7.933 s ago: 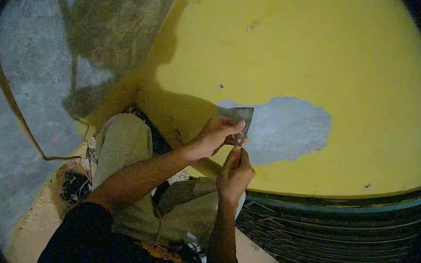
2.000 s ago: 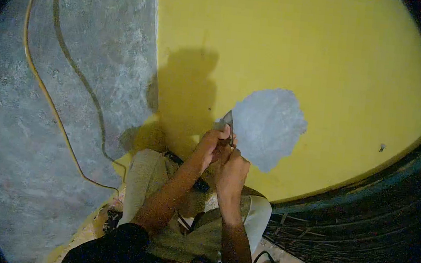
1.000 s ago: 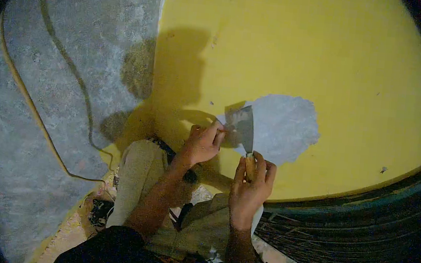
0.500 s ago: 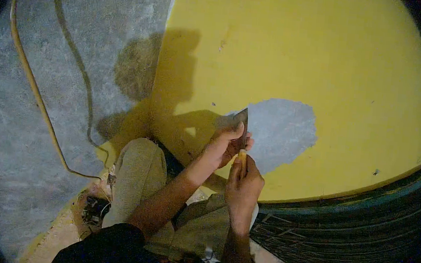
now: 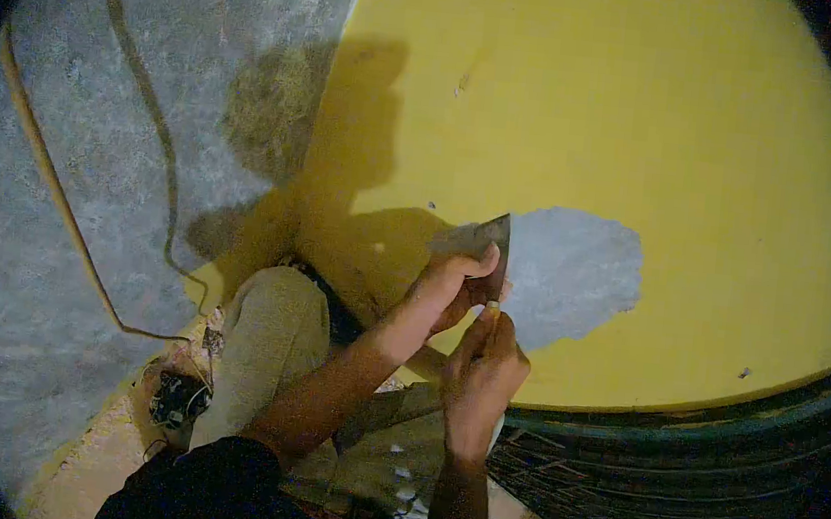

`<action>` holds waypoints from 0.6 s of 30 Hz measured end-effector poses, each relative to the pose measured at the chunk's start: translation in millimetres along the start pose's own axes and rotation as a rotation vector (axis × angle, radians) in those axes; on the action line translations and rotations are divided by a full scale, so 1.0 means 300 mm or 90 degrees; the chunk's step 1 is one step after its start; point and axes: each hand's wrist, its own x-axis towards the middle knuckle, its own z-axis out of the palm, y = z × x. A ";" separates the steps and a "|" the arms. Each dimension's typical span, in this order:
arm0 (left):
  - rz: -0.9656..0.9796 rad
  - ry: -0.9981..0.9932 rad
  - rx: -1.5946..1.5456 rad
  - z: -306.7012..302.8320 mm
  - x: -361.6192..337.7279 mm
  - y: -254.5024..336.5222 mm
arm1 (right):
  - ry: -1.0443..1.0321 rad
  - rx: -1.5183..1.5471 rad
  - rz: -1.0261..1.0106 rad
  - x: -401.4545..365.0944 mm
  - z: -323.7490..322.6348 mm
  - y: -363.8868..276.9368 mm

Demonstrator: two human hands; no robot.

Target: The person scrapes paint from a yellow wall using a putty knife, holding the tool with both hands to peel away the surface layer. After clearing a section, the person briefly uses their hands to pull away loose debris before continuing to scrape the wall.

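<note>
A putty knife [image 5: 500,233] with a dark, flat, flared blade stands upright in front of the yellow surface, blade end up. My right hand [image 5: 486,374] is closed around its yellowish handle, and most of that handle is hidden by my fingers. Pinching the blade from the left is my left hand [image 5: 455,281], thumb laid on the near face and fingers curled behind. Just to the right of the blade is an irregular grey patch [image 5: 577,274] with ragged edges, surrounded by the yellow surface [image 5: 597,107].
A bare grey wall [image 5: 72,229] lies to the left, with a hanging cable [image 5: 48,168] and its shadow. Small dark electrical-looking parts with wires [image 5: 181,397] sit beside my knee [image 5: 274,346]. Dark ribbed material [image 5: 673,480] curves along the lower right.
The view has shifted a little, so the grey patch and both hands appear slightly further right. The blade has turned a little, showing more of its face. Both hands keep their hold.
</note>
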 end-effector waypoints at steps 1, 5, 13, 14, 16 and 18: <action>-0.004 0.023 0.003 0.016 -0.007 0.006 | -0.004 0.001 0.001 0.002 0.003 0.006; 0.077 0.047 0.044 0.035 -0.001 -0.003 | -0.013 0.021 -0.016 0.051 0.021 0.035; 0.141 0.122 0.045 -0.058 -0.088 0.215 | -0.128 0.021 -0.060 0.145 0.134 -0.109; 0.086 0.136 0.036 -0.052 -0.083 0.204 | -0.124 0.028 -0.039 0.126 0.124 -0.093; 0.027 0.145 0.020 -0.037 -0.073 0.159 | -0.121 0.024 -0.018 0.079 0.097 -0.059; 0.026 0.055 0.066 -0.016 -0.068 0.098 | -0.028 0.083 -0.004 0.027 0.063 -0.029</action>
